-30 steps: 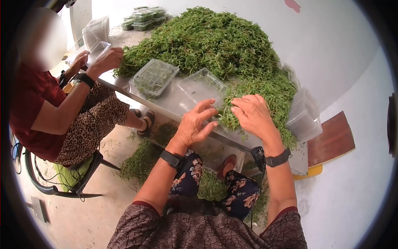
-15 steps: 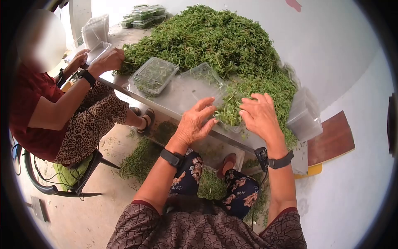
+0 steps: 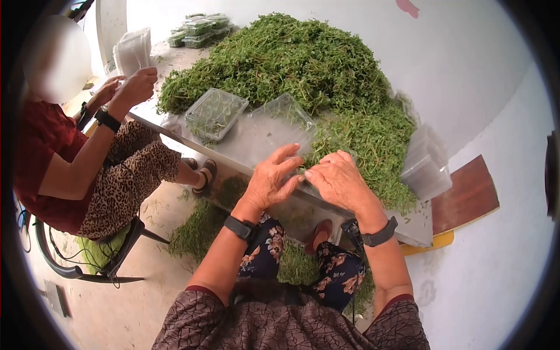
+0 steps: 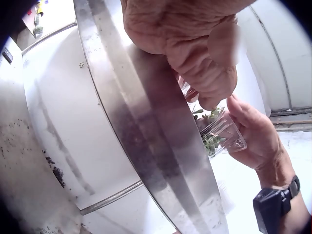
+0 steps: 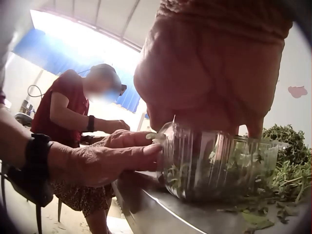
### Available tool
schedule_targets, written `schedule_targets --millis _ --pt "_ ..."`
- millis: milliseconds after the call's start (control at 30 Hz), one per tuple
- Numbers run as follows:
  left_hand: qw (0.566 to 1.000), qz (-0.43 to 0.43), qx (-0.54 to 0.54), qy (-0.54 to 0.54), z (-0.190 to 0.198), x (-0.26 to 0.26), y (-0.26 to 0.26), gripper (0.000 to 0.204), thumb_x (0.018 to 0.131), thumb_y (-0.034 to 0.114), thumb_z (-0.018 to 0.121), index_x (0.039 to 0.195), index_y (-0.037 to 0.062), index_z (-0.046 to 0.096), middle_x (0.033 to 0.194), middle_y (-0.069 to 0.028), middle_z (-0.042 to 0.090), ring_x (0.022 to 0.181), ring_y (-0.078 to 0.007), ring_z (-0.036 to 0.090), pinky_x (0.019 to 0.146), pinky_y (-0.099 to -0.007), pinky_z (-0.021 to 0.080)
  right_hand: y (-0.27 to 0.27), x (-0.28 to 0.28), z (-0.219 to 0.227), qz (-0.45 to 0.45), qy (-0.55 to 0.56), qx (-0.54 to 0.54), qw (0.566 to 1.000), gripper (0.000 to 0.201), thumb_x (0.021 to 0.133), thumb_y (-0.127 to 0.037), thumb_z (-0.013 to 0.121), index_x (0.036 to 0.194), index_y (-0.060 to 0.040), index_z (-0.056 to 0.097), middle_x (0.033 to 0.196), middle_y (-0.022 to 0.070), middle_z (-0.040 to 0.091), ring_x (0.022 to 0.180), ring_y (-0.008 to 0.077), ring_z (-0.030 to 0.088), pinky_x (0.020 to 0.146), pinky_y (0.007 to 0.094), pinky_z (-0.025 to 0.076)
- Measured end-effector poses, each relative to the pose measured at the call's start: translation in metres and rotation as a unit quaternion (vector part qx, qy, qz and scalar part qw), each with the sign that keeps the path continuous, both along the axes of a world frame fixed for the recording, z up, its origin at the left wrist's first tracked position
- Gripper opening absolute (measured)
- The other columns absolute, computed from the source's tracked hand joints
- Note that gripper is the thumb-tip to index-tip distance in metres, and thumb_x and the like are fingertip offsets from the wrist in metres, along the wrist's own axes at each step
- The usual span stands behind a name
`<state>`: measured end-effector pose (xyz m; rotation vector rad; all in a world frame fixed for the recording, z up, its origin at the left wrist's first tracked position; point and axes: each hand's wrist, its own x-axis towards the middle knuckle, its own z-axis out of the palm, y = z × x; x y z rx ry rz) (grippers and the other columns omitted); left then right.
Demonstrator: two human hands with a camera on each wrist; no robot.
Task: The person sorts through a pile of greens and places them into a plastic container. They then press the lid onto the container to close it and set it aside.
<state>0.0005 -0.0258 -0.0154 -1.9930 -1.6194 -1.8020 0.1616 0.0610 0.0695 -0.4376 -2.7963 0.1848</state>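
Observation:
A clear plastic container (image 5: 209,165) with leafy green sprigs in it sits at the metal table's edge between my hands. My left hand (image 3: 273,178) is at its left end, the straight thumb and fingers touching the wall near the rim. A small sprig (image 5: 154,136) pokes over the rim by those fingertips. My right hand (image 3: 339,181) is bent over the container from above, its spread fingers reaching down inside among the greens. In the left wrist view the container (image 4: 225,134) shows beyond the curled edge of my left hand, with my right hand (image 4: 253,131) at its far side.
A big heap of greens (image 3: 291,58) covers the table's back and right. A filled, closed container (image 3: 216,114) and a clear lid (image 3: 286,111) lie left of it. Stacked empty containers (image 3: 427,160) stand right. Another person (image 3: 64,163) sits at the left, hands raised.
My right hand has come left and down from over the greens to the container, close beside my left hand. My left hand has hardly moved. The other person's hands have shifted left.

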Motion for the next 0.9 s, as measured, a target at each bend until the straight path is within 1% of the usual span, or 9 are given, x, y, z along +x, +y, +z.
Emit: schedule_targets --millis 133,200,400,467,533,633,733,833,900 --pt "1.0 -0.004 -0.008 -0.005 -0.001 -0.001 0.0 0.032 0.077 0.015 0.068 0.106 0.0021 0.062 0.129 -0.0187 0.052 0.112 -0.0363 0.058 0.092 -0.0394 0.049 -0.002 -0.001 0.007 -0.003 -0.023 0.005 1.0 0.025 0.087 -0.025 0.058 0.078 -0.0049 0.07 0.077 0.0126 0.067 0.089 0.0306 0.058 0.092 0.0437 0.037" --pt "1.0 -0.003 -0.005 -0.001 -0.002 -0.002 0.001 0.033 0.077 0.016 0.069 0.106 0.0016 0.062 0.129 -0.0187 0.052 0.112 -0.0363 0.058 0.092 -0.0393 0.049 0.0 0.002 0.012 -0.001 0.062 0.01 0.998 0.02 0.085 -0.022 0.06 0.079 -0.005 0.07 0.076 0.0106 0.067 0.083 0.0295 0.059 0.089 0.042 0.039" --pt "1.0 -0.008 -0.017 -0.016 -0.001 -0.001 -0.001 0.035 0.076 0.016 0.069 0.107 0.001 0.062 0.129 -0.019 0.052 0.112 -0.0369 0.058 0.094 -0.0397 0.048 -0.003 0.002 0.014 0.008 0.118 -0.039 0.992 0.014 0.081 -0.017 0.062 0.078 -0.0053 0.069 0.075 0.0094 0.067 0.077 0.0287 0.059 0.083 0.0402 0.041" --pt "1.0 -0.008 -0.021 -0.014 -0.001 -0.001 -0.001 0.035 0.076 0.016 0.069 0.107 0.0012 0.062 0.129 -0.0191 0.052 0.112 -0.0371 0.057 0.094 -0.0399 0.048 0.0 -0.001 0.008 0.004 0.11 -0.047 0.993 0.013 0.08 -0.015 0.061 0.077 -0.0054 0.069 0.076 0.0097 0.067 0.077 0.0291 0.059 0.082 0.0404 0.042" --pt "1.0 0.012 0.011 0.01 0.001 -0.001 -0.001 0.032 0.075 0.012 0.069 0.105 0.0051 0.063 0.128 -0.0177 0.053 0.107 -0.0365 0.06 0.088 -0.04 0.051 0.005 -0.005 -0.001 -0.001 0.103 -0.053 0.993 0.012 0.079 -0.014 0.061 0.077 -0.0055 0.069 0.076 0.01 0.067 0.078 0.0295 0.059 0.08 0.0406 0.042" --pt "1.0 0.0 -0.003 0.005 0.0 0.0 -0.002 0.033 0.077 0.018 0.068 0.106 0.002 0.063 0.128 -0.0189 0.053 0.111 -0.0366 0.058 0.092 -0.0401 0.049 0.011 -0.011 -0.01 -0.015 0.045 -0.012 0.999 0.011 0.076 -0.011 0.06 0.073 -0.0056 0.068 0.072 0.0117 0.066 0.074 0.031 0.06 0.077 0.041 0.042" --pt "1.0 0.008 -0.019 0.013 0.002 0.0 -0.003 0.032 0.076 0.017 0.068 0.104 0.002 0.063 0.127 -0.0188 0.054 0.109 -0.0364 0.059 0.092 -0.04 0.049 0.013 -0.017 -0.01 -0.03 0.061 -0.013 0.998 0.011 0.073 -0.012 0.06 0.069 -0.0055 0.068 0.067 0.0133 0.064 0.07 0.0331 0.061 0.074 0.0418 0.043" --pt "1.0 0.007 -0.006 0.018 -0.002 -0.001 -0.001 0.032 0.075 0.014 0.068 0.104 0.0022 0.063 0.127 -0.0177 0.054 0.107 -0.0342 0.061 0.09 -0.0391 0.05 0.014 -0.017 -0.006 -0.04 0.006 0.004 0.999 0.013 0.074 -0.015 0.062 0.07 -0.0056 0.068 0.067 0.0148 0.064 0.07 0.0335 0.063 0.072 0.0427 0.045" --pt "1.0 0.016 0.001 0.021 -0.002 -0.002 0.0 0.031 0.075 0.013 0.067 0.104 0.002 0.063 0.127 -0.0168 0.054 0.105 -0.0324 0.062 0.089 -0.038 0.051 0.014 -0.013 -0.001 -0.016 0.054 -0.034 0.998 0.014 0.076 -0.016 0.062 0.071 -0.0048 0.069 0.068 0.015 0.064 0.07 0.0333 0.063 0.073 0.0427 0.046"
